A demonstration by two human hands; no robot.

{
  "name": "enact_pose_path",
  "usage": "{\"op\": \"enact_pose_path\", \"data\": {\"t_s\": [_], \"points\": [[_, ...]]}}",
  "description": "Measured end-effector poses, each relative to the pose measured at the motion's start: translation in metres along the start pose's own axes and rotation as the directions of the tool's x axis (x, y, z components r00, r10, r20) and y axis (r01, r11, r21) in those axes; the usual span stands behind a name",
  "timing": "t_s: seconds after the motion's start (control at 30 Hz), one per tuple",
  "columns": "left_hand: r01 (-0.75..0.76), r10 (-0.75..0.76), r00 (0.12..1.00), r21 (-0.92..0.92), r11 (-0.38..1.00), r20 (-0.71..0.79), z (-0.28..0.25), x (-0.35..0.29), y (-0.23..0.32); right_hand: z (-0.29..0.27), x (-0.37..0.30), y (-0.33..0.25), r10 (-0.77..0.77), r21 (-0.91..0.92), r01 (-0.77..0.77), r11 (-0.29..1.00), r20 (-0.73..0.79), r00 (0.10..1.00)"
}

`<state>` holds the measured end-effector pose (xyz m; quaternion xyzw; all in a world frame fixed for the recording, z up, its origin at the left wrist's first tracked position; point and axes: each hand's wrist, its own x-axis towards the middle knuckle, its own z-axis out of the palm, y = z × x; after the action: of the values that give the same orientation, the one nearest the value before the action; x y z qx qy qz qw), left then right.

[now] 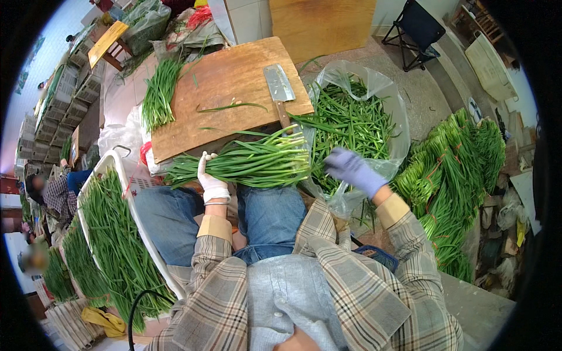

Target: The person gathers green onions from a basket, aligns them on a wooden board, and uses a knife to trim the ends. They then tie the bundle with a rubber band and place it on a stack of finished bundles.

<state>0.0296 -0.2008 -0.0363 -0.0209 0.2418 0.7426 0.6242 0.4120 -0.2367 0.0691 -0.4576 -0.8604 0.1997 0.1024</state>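
Observation:
My left hand [212, 180], in a white glove, is closed round a long bunch of garlic chives [263, 161]. The bunch lies crosswise over my knees at the near edge of a wooden board [225, 76], its pale stem ends pointing right. My right hand [354, 169], in a lavender glove, is over the near side of a clear plastic bag [399, 120] full of loose green chive pieces [351, 120]. Blur keeps me from telling whether its fingers hold anything. A cleaver [280, 85] rests on the board's right side, its handle toward me.
Another chive bunch [161, 93] lies at the board's left edge. To my left stands a white crate [143, 231] packed with chives. Tied chive bundles [453, 181] are heaped at right. A folding stool [414, 35] stands beyond the bag. Another person [58, 196] sits at far left.

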Motion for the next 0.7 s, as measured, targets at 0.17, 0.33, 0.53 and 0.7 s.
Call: {"op": "enact_pose_path", "data": {"t_s": [0.17, 0.33, 0.53, 0.7], "points": [[0.001, 0.001, 0.998, -0.043, 0.999, 0.064, 0.021, -0.01, -0.002, -0.02, -0.02, 0.03, 0.479, -0.191, -0.512, 0.838, -0.193, 0.856], [-0.018, 0.028, 0.97, -0.043, 0.999, 0.24, 0.038, -0.012, -0.003, 0.0, 0.054, -0.038, 0.156, 0.088, -0.137, 0.987, -0.259, 0.953], [0.019, 0.008, 0.937, -0.074, 0.997, 0.35, 0.038, -0.015, -0.009, 0.025, 0.057, -0.038, 0.204, 0.131, -0.179, 0.975, -0.217, 0.954], [0.048, -0.031, 0.93, -0.04, 0.998, 0.366, 0.044, -0.016, -0.018, 0.028, 0.045, -0.037, 0.234, 0.126, -0.21, 0.969, -0.213, 0.949]]}}
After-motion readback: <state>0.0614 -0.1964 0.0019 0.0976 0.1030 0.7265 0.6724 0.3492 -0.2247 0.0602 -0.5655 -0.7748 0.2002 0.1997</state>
